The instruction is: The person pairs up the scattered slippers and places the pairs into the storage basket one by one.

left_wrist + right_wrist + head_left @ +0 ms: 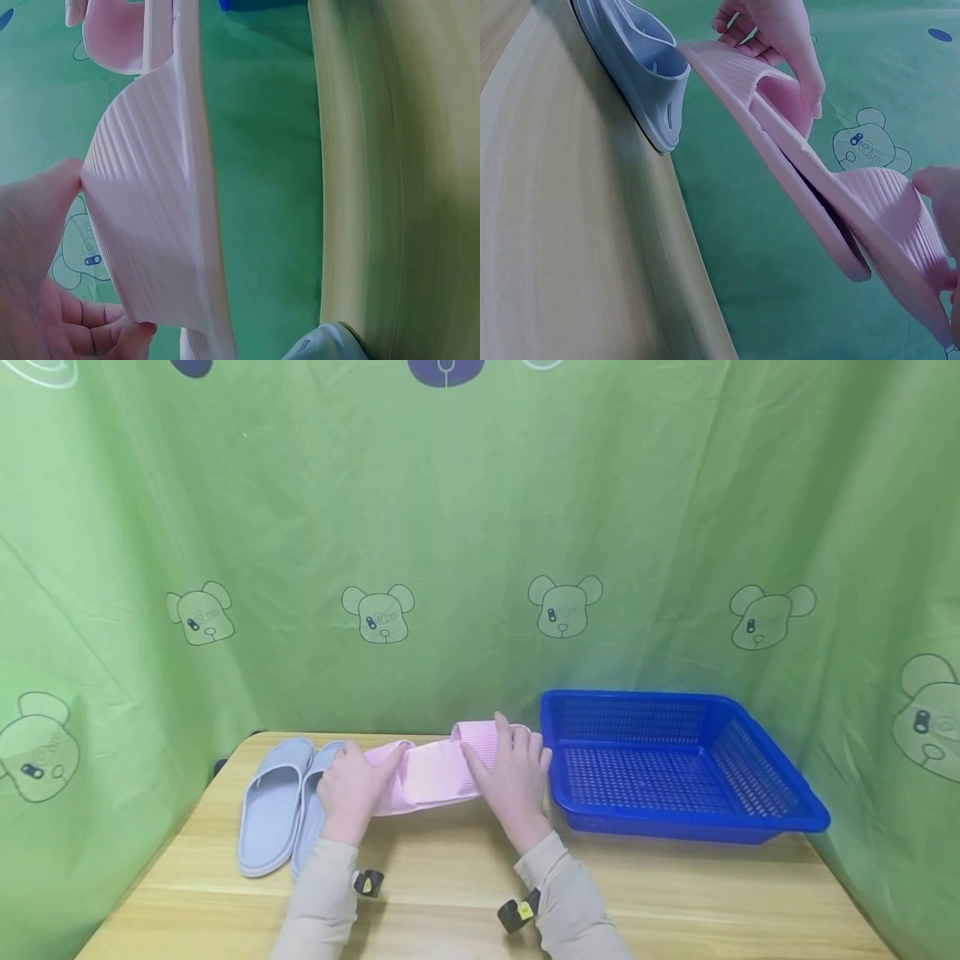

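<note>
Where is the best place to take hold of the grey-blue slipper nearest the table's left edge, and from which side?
Probably by its strap, from above. The grey-blue slipper lies sole down on the table, so the arched strap leaves a gap for fingers. The left hand is closest, though it holds the pink slippers.

I note pink slippers (435,768) of matt ribbed foam-like plastic, grey-blue slippers (272,806) smooth and matt, basket (780,814) of glossy perforated blue plastic, counter (675,893) of pale wood grain with slight sheen, backdrop (450,527) of thin creased green cloth.

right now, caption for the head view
Both hands hold pink slippers between blue slippers and a basket.
</note>
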A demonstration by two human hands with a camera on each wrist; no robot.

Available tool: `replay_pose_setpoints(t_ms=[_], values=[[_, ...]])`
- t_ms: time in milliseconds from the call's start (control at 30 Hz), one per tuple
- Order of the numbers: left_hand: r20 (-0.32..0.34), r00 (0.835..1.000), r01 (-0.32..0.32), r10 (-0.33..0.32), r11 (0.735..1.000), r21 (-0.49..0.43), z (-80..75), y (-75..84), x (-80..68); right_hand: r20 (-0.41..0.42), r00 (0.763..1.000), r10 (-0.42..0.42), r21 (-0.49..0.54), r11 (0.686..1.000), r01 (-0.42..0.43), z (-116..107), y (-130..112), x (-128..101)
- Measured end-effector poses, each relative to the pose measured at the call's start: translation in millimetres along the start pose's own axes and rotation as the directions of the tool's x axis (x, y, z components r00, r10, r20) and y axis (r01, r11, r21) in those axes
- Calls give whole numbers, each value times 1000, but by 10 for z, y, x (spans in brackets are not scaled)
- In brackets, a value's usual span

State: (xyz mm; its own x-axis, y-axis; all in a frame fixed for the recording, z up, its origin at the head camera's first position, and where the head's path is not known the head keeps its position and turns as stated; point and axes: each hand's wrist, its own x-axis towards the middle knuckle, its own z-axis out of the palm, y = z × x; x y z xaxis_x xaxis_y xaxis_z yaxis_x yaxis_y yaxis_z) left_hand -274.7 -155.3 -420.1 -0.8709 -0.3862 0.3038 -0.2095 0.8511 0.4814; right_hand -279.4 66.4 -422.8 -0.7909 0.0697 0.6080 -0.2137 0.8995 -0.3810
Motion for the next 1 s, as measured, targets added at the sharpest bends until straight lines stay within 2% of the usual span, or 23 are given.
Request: replay_pose_setpoints(t_ms=[133,467,767,1000], values=[[-16,1000,-1,1,1000,1,-22,-12,5,36,999,-29,-17,999,30,6,-3,0],[5,1000,27,-27,999,24,-49,-69,55,127,986,-112,-8,993,114,15,-11,0],[1,999,38,-38,999,29,-110,-102,83,247,953,-173,30,985,171,-29,2,4],[-20,1000,17,-16,999,28,-118,-135,91,288,930,-229,13,972,235,-33,38,1]])
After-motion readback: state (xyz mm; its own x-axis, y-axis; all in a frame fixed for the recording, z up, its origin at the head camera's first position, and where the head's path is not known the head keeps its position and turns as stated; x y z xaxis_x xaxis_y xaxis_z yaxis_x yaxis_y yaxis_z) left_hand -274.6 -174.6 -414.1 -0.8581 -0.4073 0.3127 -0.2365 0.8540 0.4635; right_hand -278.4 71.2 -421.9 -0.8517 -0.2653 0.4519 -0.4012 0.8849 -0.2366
